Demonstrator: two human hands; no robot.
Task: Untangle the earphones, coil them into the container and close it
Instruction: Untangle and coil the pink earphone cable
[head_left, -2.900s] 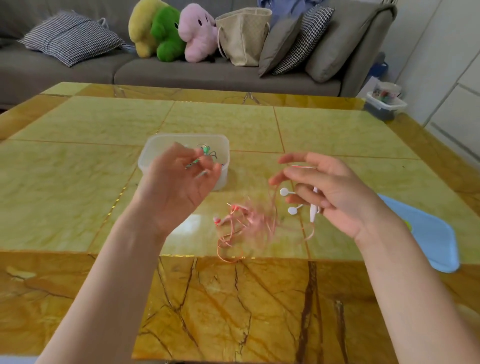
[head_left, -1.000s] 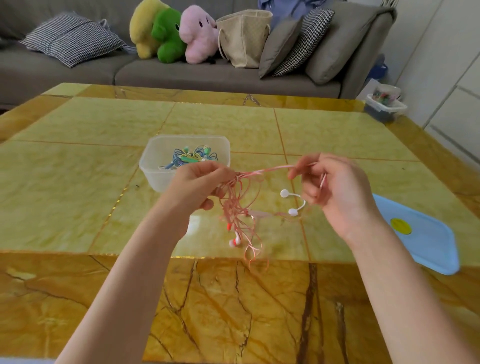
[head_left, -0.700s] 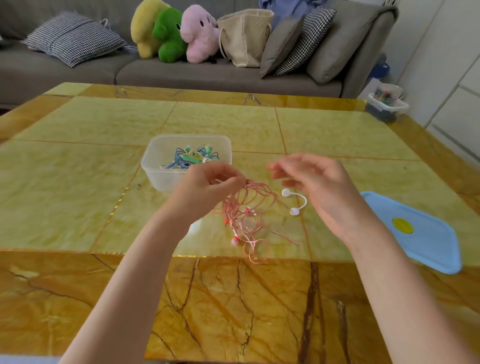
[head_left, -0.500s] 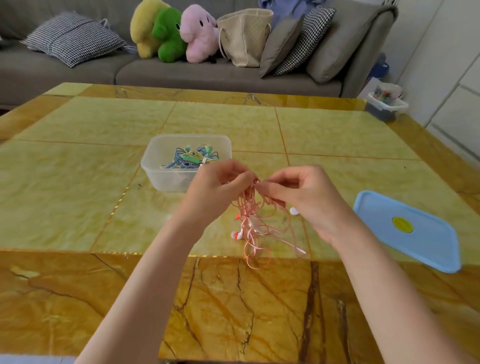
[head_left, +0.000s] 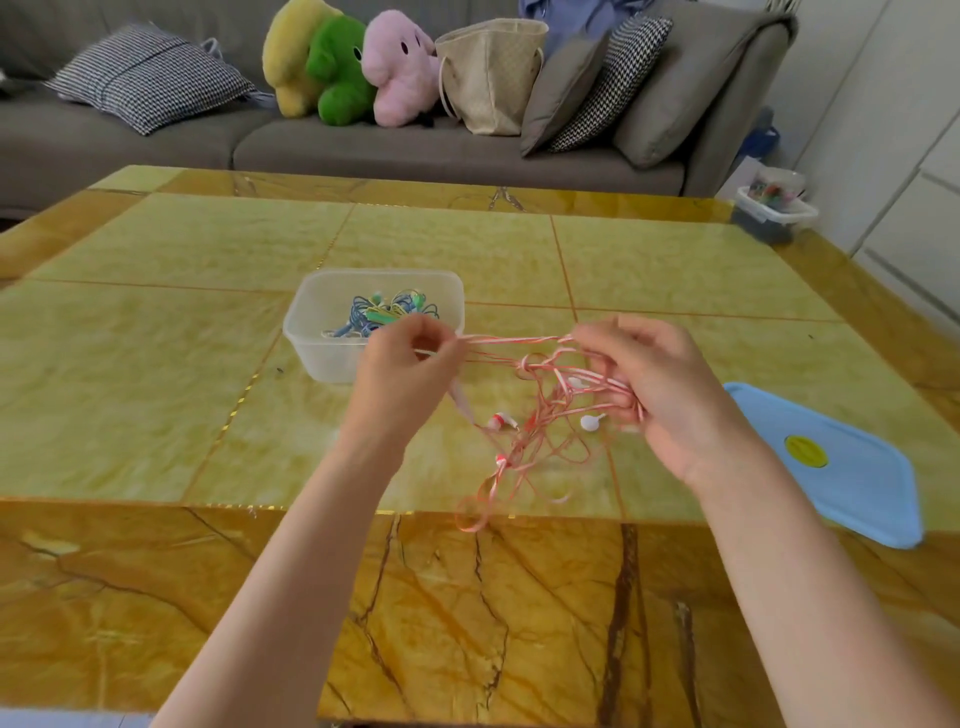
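A tangle of pink earphones (head_left: 535, 410) hangs between my two hands above the table. My left hand (head_left: 402, 371) pinches one end of the cord, and my right hand (head_left: 657, 387) grips several strands on the other side, so that a stretch of cord runs taut between them. A knot sits in the middle and loops dangle down to the table. White earbuds (head_left: 589, 422) lie under the tangle. The clear plastic container (head_left: 317, 325) stands behind my left hand with blue and green earphones (head_left: 387, 312) coiled inside. Its blue lid (head_left: 831, 462) lies flat at the right.
The yellow marble table (head_left: 156, 364) has a darker brown border at its near edge. A grey sofa (head_left: 415, 150) with cushions, plush toys and a beige bag stands behind it. A small bin (head_left: 774, 208) sits on the floor at the far right.
My hands have moved apart, pulling the pink cord taut between them. Half a second ago they were close together over the tangle.
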